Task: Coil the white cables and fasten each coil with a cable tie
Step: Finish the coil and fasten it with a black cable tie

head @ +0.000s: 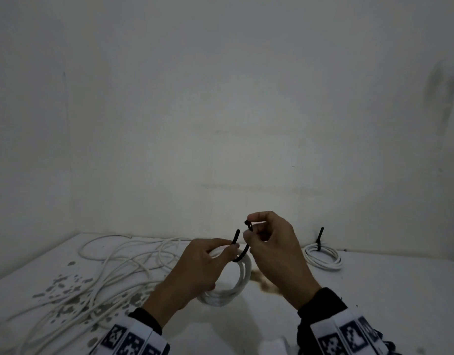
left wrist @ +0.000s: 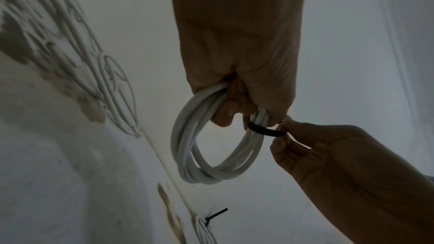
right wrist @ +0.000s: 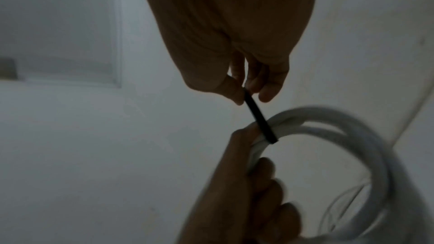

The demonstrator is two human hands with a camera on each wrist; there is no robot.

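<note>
My left hand (head: 195, 267) (left wrist: 237, 73) grips a white cable coil (head: 237, 280) (left wrist: 190, 144) (right wrist: 352, 129), held upright above the white surface. A black cable tie (head: 242, 252) (left wrist: 265, 130) (right wrist: 258, 118) loops under the top of the coil. Its free tail sticks up beside my left fingers. My right hand (head: 269, 242) (right wrist: 237, 70) (left wrist: 328, 157) pinches the tie's head end between thumb and fingers, just above and right of the coil.
A tangle of loose white cables (head: 113, 267) (left wrist: 77, 47) lies at the left. A finished coil with a black tie (head: 323, 254) (left wrist: 206, 229) rests at the back right near the wall. The surface (head: 374, 290) has flaked grey patches at the left and a brown stain in the middle.
</note>
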